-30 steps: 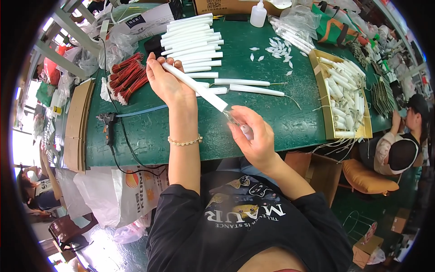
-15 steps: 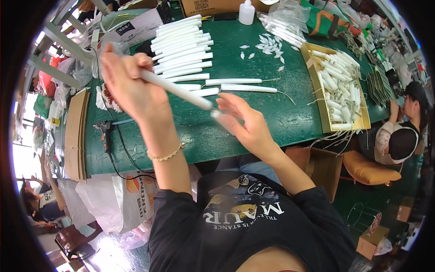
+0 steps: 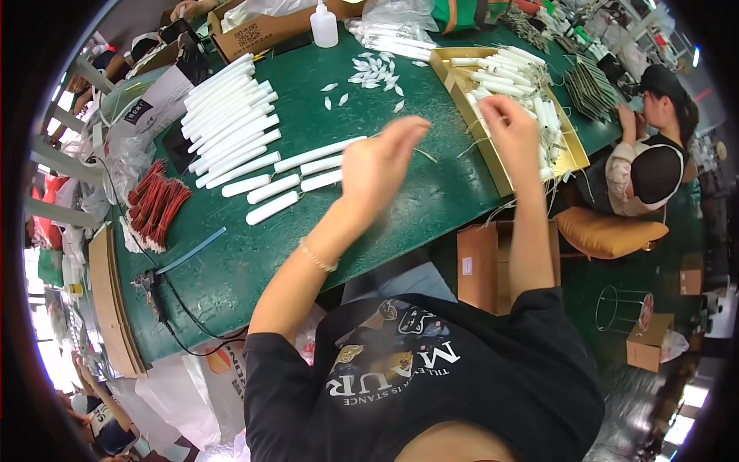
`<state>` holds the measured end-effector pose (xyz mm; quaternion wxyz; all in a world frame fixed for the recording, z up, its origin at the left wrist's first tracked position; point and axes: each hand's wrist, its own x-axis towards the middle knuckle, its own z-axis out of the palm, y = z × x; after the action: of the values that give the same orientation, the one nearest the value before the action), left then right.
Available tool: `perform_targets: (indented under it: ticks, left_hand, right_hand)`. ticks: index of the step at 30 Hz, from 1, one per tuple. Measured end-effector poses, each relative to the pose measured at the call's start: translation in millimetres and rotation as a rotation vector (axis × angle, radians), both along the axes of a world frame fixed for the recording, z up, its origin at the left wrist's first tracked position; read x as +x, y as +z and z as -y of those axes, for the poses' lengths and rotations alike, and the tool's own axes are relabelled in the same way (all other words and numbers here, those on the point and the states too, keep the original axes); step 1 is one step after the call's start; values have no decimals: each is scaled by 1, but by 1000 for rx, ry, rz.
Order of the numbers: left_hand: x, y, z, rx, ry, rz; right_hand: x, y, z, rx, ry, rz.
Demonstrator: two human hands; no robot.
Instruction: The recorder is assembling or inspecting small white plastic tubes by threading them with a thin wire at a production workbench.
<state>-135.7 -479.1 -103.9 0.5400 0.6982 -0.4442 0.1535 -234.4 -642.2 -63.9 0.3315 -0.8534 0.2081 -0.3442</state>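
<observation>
My left hand [image 3: 377,165], with a beaded bracelet at the wrist, is raised over the table beside several white candle-like sticks [image 3: 273,209]. Its bunched fingers are smeared by motion, so whether they hold anything is unclear. Farther right, my right hand [image 3: 514,138] hangs over the near left side of a gold box [image 3: 504,183]. Its fingers are curled together, and any small thing in them is hidden. In the box lie many white sticks [image 3: 508,68] with thin wire leads. Left of my left hand, a longer row of white sticks [image 3: 231,131] lies side by side.
Small white flame-shaped pieces [image 3: 373,71] lie near a white squeeze bottle [image 3: 324,27]. At the left are red wire bundles [image 3: 156,202] and a glue gun [image 3: 148,286] with its cable. A co-worker [image 3: 643,138] sits at the right. Below the table edge stands a cardboard box [image 3: 477,266].
The white stick between my hands is no longer seen there. My left hand has moved right, my right hand has moved to the gold box, and the view has turned right.
</observation>
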Motion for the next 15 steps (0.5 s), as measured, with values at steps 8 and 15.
perform_targets:
  ticks: [8, 15]
  left_hand:
    - [14, -43, 39, 306, -225, 252]
    - [17, -27, -17, 400, -243, 398]
  right_hand:
    - [16, -14, 124, -484, -23, -680]
    - [30, -22, 117, -782, -47, -872]
